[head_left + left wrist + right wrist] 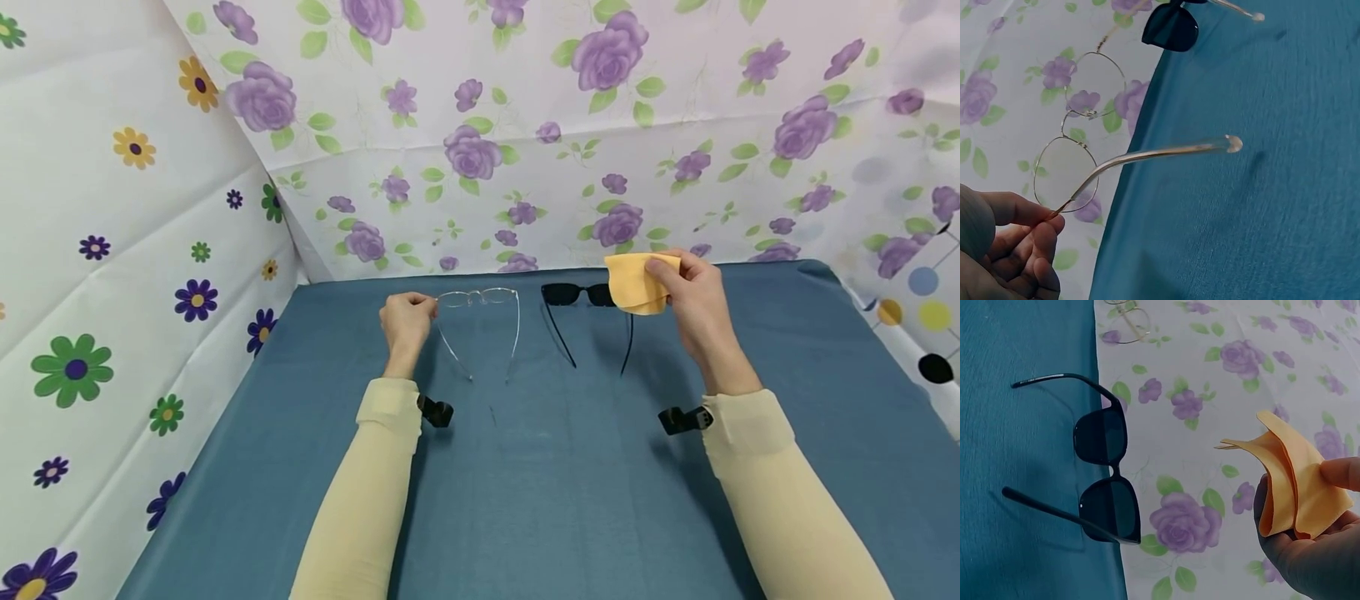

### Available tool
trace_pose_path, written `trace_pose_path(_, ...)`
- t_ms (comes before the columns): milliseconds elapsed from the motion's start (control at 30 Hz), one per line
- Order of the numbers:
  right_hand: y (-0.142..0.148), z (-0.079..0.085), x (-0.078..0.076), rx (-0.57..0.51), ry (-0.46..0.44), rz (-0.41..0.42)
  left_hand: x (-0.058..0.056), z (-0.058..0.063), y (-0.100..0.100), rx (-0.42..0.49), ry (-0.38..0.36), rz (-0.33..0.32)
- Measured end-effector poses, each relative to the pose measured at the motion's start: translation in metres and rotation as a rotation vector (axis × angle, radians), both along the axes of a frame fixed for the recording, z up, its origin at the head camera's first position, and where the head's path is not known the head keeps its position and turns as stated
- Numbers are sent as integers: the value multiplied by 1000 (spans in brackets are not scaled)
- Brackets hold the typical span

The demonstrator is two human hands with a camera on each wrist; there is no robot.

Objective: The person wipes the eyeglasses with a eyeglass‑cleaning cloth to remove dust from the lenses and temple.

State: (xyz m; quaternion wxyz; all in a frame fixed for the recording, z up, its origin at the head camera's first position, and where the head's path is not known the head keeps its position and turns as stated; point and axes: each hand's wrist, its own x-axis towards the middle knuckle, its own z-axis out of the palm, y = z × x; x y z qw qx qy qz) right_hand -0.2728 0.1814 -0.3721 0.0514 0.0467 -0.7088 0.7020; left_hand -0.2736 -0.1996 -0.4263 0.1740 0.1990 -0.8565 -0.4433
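Both my forearms reach forward over the blue tabletop (pixel 525 500). My left hand (pixel 406 321) pinches the clear wire-rimmed glasses (pixel 480 297) at their left hinge, lifted, lenses facing the floral wall (pixel 525 167), temples pointing back toward me. My right hand (pixel 693 300) is raised, its fingers (pixel 1341 472) gripping a folded orange cloth (pixel 636 282) just right of the black sunglasses (pixel 579 293), whose arms also point toward me.

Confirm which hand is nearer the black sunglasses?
Right. The right hand, holding the orange cloth, hovers just beside the black sunglasses without touching them. The left hand is farther off, pinching the clear-framed glasses at their hinge.
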Motion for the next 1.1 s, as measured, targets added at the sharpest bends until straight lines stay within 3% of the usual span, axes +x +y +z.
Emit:
trace_pose_path(300,4,-3,-4,-20,-15,-6,-12,-5,-5,-24,-47,10)
trace_pose_path(833,8,-5,-12,63,-30,-32,-13,-13,-4,-23,-115,-33)
trace_pose_path(1000,9,-8,-14,87,-31,-33,-9,-14,-1,-180,-63,-62)
trace_pose_path(1100,10,-7,-16,101,-31,-33,-7,-4,11,-276,26,-109)
